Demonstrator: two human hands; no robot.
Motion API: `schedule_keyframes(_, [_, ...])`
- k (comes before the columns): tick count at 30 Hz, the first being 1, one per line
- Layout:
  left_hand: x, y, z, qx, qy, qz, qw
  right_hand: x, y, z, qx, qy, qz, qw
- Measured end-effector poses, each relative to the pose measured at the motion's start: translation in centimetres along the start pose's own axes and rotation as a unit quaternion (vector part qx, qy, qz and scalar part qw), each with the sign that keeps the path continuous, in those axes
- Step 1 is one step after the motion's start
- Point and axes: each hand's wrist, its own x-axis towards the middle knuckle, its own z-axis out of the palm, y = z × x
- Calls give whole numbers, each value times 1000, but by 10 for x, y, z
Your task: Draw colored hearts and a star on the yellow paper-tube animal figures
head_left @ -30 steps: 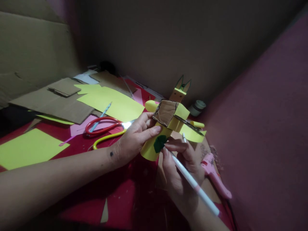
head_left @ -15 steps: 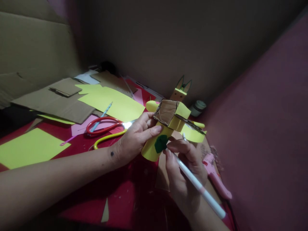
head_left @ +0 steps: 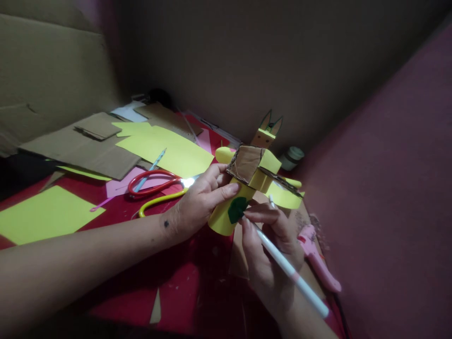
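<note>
My left hand (head_left: 201,200) grips a craft figure of yellow paper and brown cardboard (head_left: 222,221), its thumb on the yellow tube and its fingers behind. A small animal-like head with pointed ears (head_left: 264,135) stands at the figure's far end. On the tube is a dark green patch (head_left: 237,209). Pinched in my right hand (head_left: 270,240) is a white felt-tip marker (head_left: 278,259), its tip at the patch's lower right edge. The marker's white cap (head_left: 271,200) appears to stick out between the fingers of that same hand.
Scissors with red and yellow handles (head_left: 155,175) lie left of my hands, over a blue pencil (head_left: 150,170). Yellow paper (head_left: 165,148) and cardboard sheets (head_left: 81,146) cover the left. A pink glue gun (head_left: 318,256) lies right, a small jar (head_left: 292,157) behind.
Both hands keep their grips, and the marker tip stays at the green patch with only a slight shift. The whole view has moved a little.
</note>
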Motion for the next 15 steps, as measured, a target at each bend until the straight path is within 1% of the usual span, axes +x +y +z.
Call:
schedule_keyframes(5, [-1,0,0,1,4,-4,1000,1,-2,2,-11,-7,-3,1000])
schedule_keyframes(9, [-1,-1,-1,-1,3,-2,1000,1,-2,3,-17,3,-3,1000])
schedule_keyframes(15, [1,-1,-1,5,4,4,1000,1,1,2,-18,-14,-17,1000])
